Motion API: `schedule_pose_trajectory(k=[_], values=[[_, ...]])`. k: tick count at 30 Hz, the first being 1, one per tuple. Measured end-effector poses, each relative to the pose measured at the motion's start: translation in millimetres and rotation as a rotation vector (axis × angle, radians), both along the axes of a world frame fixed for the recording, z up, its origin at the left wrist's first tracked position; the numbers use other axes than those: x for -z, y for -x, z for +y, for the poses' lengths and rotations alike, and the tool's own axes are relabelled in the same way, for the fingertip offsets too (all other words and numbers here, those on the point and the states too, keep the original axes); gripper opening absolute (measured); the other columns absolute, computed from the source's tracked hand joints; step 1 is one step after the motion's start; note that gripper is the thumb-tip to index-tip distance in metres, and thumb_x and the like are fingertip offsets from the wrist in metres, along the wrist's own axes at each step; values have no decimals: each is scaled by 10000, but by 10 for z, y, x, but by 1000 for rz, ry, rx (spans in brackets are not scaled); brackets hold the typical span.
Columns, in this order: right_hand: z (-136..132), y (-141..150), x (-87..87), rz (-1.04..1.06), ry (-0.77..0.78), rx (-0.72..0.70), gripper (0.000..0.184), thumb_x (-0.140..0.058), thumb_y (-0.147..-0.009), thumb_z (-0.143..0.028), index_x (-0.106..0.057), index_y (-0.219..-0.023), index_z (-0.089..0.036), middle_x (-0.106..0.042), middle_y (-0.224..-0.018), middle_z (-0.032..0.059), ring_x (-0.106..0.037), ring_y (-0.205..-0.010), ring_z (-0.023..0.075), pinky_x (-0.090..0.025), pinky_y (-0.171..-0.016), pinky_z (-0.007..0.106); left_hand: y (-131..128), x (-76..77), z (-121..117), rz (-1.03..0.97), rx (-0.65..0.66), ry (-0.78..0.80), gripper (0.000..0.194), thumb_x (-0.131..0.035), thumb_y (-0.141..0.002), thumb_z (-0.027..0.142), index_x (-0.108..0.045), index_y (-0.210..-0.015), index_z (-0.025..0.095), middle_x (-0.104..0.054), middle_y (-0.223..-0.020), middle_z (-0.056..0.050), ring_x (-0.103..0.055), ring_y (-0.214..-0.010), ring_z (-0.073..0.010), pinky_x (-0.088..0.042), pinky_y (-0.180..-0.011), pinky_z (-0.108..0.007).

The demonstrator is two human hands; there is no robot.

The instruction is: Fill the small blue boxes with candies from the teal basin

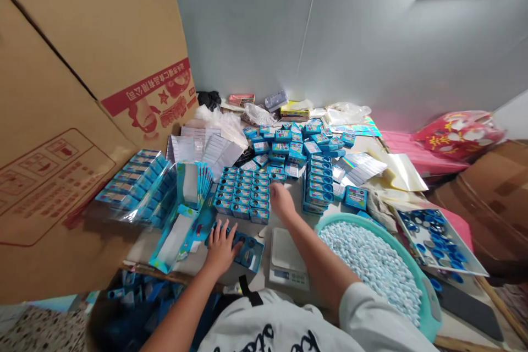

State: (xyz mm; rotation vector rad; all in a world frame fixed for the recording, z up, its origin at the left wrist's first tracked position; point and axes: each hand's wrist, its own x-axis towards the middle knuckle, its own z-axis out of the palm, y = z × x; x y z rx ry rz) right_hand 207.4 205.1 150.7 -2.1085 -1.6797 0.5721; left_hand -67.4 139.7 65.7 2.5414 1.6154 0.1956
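Note:
My left hand (223,246) lies with fingers spread over a blue open carton (256,257) near the table's front edge; small blue boxes show inside it. My right hand (282,202) is curled closed beside neat rows of small blue boxes (242,192), close to a loose pile of the same boxes (284,146). Its fingertips are hidden, so I cannot see what it grips. Below my right forearm sits a white digital scale (286,253). An opened flat carton (175,239) lies left of my left hand, with a stack of folded cartons (193,181) behind it.
A large cardboard box (49,121) stands on the left, with wrapped packs (134,181) against it. At right are a teal basin (431,308) of wrapped candies, a white tray (474,268) of blue round pieces and a dark phone-like slab (468,308). A grey wall (330,38) rises behind.

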Motion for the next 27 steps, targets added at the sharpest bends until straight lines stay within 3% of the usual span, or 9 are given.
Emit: schedule_pose_trajectory(k=[3,5,8,12,16,20,22,24,27], values=[[572,-283,-91,-122,3,-7,548,-370,-874,-53,-437,-1403,-177,-479,-1408,159,-459,-1265,255,-369,-1006,383,22,6,6,1,5,2,559,-486,-924,472,-456,-1451,290,-380,-1546,-102,-218,-1464,-352,-217,-1160,-558],[813,-372,-80,-185,38,-45,582,-433,-856,-58,-431,-1417,-209,-458,-1436,159,-417,-1304,289,-324,-1038,454,48,2,21,1,27,21,610,-482,-912,534,-421,-1471,297,-371,-1551,-104,-217,-1462,-360,-223,-1153,-567],[946,-395,-6,-261,93,-122,523,-478,-837,-41,-530,-1329,-212,-547,-1340,160,-455,-1267,297,-251,-1069,512,80,-12,45,-1,51,65,731,-483,-867,644,-383,-1493,279,-348,-1561,-122,-208,-1460,-384,-208,-1148,-582],[868,-358,60,-341,134,-172,446,-482,-832,-28,-570,-1256,-136,-580,-1248,207,-517,-1182,294,-308,-1017,453,24,-66,15,-31,35,85,941,-552,-758,744,-348,-1512,219,-319,-1566,-166,-208,-1451,-407,-157,-1158,-587],[596,-357,-60,-387,140,-155,559,-525,-845,-110,-427,-1396,-107,-572,-1226,232,-551,-1120,296,-381,-921,382,-140,-127,-96,-86,112,108,996,-607,-729,725,-290,-1533,230,-297,-1576,-155,-203,-1458,-378,-133,-1176,-554],[8,-392,-394,-367,26,-63,659,-490,-888,-222,-256,-1502,-170,-588,-1220,183,-592,-1023,273,-407,-814,332,-261,-131,-175,-60,163,202,853,-700,-713,614,-447,-1457,281,-379,-1538,-123,-197,-1457,-385,-109,-1176,-567],[-360,-380,-537,-294,-37,-25,665,-522,-872,-278,-285,-1488,-199,-613,-1194,147,-608,-972,260,-408,-770,315,-284,-129,-183,-50,144,209,828,-729,-703,569,-467,-1440,298,-376,-1543,-102,-189,-1458,-383,-100,-1175,-573],[-703,-327,-576,-213,-34,-24,620,-569,-838,-308,-388,-1422,-209,-640,-1149,119,-616,-955,247,-408,-757,299,-297,-139,-178,-51,134,213,823,-721,-714,557,-446,-1450,314,-390,-1536,-84,-199,-1457,-372,-112,-1172,-574],[-1091,-191,-400,-175,72,-28,396,-567,-838,-297,-562,-1223,-203,-663,-1019,102,-626,-923,234,-409,-740,288,-313,-175,-175,-42,124,226,820,-707,-721,564,-434,-1456,326,-414,-1520,-76,-207,-1456,-365,-127,-1168,-570]])
